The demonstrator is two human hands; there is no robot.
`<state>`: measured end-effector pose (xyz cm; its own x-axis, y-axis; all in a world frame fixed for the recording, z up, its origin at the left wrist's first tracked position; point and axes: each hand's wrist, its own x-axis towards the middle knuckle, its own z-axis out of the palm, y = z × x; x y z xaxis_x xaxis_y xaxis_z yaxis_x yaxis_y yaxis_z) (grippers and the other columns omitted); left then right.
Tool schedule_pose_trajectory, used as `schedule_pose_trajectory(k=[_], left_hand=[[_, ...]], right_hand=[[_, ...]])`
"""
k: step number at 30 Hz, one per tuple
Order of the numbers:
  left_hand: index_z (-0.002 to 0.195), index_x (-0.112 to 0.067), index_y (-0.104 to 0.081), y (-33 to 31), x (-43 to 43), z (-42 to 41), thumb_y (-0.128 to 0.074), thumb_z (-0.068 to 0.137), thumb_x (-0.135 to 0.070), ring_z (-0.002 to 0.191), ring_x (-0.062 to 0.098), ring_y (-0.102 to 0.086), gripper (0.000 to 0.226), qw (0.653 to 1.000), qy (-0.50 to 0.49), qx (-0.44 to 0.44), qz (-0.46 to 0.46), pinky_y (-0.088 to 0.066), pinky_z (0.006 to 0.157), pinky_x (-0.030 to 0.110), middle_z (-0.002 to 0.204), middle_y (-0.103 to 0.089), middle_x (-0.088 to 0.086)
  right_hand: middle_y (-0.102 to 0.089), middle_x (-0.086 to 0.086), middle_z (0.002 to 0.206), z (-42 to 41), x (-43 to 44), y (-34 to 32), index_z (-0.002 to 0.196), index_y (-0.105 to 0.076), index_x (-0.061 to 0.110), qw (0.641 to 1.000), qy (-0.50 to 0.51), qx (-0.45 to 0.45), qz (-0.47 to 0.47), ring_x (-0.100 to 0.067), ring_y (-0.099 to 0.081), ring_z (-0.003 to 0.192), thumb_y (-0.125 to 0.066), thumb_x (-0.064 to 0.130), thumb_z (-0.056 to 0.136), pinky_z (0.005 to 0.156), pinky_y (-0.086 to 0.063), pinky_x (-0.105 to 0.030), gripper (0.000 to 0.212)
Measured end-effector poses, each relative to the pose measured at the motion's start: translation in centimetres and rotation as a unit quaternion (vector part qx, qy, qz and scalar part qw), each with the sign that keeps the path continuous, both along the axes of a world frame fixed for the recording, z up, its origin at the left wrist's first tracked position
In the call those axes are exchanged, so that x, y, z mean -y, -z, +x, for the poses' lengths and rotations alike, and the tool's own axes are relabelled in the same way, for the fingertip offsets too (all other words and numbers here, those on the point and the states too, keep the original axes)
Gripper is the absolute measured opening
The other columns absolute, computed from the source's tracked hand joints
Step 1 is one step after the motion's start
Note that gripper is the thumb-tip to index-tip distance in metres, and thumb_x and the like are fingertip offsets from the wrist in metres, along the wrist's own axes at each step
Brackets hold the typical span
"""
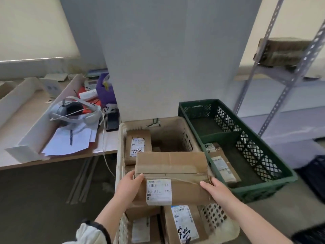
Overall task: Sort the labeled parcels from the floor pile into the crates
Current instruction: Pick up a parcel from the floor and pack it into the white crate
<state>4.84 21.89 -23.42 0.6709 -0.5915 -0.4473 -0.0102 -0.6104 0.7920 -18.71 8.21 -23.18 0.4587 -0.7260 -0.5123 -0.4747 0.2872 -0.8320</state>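
Entry: head view, one moment.

We hold one cardboard parcel (170, 175) above the middle of the beige crate (175, 123), lying flat with its long side across the crate. The left hand (129, 188) grips the left end and the right hand (216, 191) grips the right end. Each thumb lies on the top face; the other fingers go under the box, out of sight. Brown tape runs along the top seam.

The shipping label (158, 191) sits on the near part of the box. It shows a barcode, then "159-159" and "170". We cannot read the finer print.

In the beige crate:
- Far left, a marked parcel (138, 147) whose white label carries the handwritten "7786" in black.
- Near right, a blue-headed parcel (184, 224) with a barcode and large black handwritten characters that we cannot make out.
- Near left, a pale-labelled parcel (142, 229), with blurred print.

The green crate (197, 105) stands just beside the beige one, to its right. A divider splits it. The near compartment holds flat labelled parcels (223, 166) whose text is unreadable.

To the left, the tabletop (35, 103) carries a white headset (73, 111), a dark phone (112, 121), paper sheets (70, 140) with a pen on them, and a purple container (105, 88). To the right is a perforated metal rack (290, 76) with a brown bundle (281, 51) on its shelf.
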Motion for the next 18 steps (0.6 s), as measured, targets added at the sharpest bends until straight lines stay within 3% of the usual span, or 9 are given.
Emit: schedule_pose_trajectory(k=[3,5,8,12,15,18], left_hand=[[0.133,-0.024,-0.051,1.4,0.7,0.8,-0.051,0.094,-0.036,0.105,0.017,-0.061,0.041,1.0,0.01,-0.014,0.013,-0.052,0.087,0.034,0.119,-0.065,-0.002],[0.134,-0.022,-0.051,2.3,0.8,1.2,-0.051,0.094,-0.034,0.105,0.018,-0.062,0.042,0.999,0.004,-0.026,0.022,-0.052,0.091,0.037,0.119,-0.065,-0.002],[0.13,-0.019,-0.051,3.3,1.2,1.6,-0.05,0.095,-0.031,0.1,0.014,-0.059,0.037,0.999,-0.009,-0.036,0.038,-0.052,0.073,0.026,0.121,-0.063,-0.001],[0.133,-0.017,-0.048,3.8,3.5,2.7,-0.049,0.096,-0.03,0.086,0.009,-0.059,0.039,0.998,-0.023,-0.033,0.048,-0.044,0.06,0.02,0.103,-0.061,-0.004],[0.128,-0.019,-0.053,3.1,7.4,4.4,-0.049,0.096,-0.032,0.087,0.013,-0.059,0.035,0.998,-0.027,-0.005,0.048,-0.047,0.07,0.027,0.104,-0.062,-0.003],[0.125,-0.016,-0.05,2.0,13.5,6.9,-0.046,0.097,-0.034,0.091,0.017,-0.055,0.034,0.996,-0.027,0.054,0.061,-0.045,0.08,0.031,0.117,-0.061,0.005]], right_hand=[[-0.036,-0.002,0.148,0.6,1.2,1.7,0.15,-0.022,0.015,0.999,0.002,-0.03,0.014,-0.021,-0.038,0.133,-0.05,0.035,0.096,0.105,-0.035,-0.03,0.063],[-0.036,-0.001,0.15,1.0,1.8,2.6,0.151,-0.023,0.018,0.999,-0.011,-0.05,0.015,-0.021,-0.038,0.135,-0.053,0.043,0.092,0.112,-0.034,-0.04,0.07],[-0.046,0.0,0.141,2.3,2.9,4.1,0.147,-0.032,0.017,0.996,-0.018,-0.076,0.041,-0.019,-0.046,0.127,-0.053,0.039,0.093,0.108,-0.039,-0.04,0.063],[-0.047,0.0,0.141,4.4,5.3,4.3,0.146,-0.034,0.016,0.993,-0.032,-0.098,0.059,-0.018,-0.047,0.125,-0.053,0.037,0.094,0.108,-0.039,-0.037,0.059],[-0.04,-0.001,0.146,6.6,9.6,3.0,0.148,-0.028,0.013,0.994,-0.044,-0.089,0.037,-0.021,-0.043,0.129,-0.049,0.034,0.096,0.106,-0.035,-0.028,0.06],[-0.036,0.0,0.149,10.2,16.4,1.9,0.149,-0.027,0.014,0.994,-0.052,-0.093,-0.015,-0.023,-0.04,0.133,-0.053,0.039,0.094,0.111,-0.035,-0.036,0.066]])
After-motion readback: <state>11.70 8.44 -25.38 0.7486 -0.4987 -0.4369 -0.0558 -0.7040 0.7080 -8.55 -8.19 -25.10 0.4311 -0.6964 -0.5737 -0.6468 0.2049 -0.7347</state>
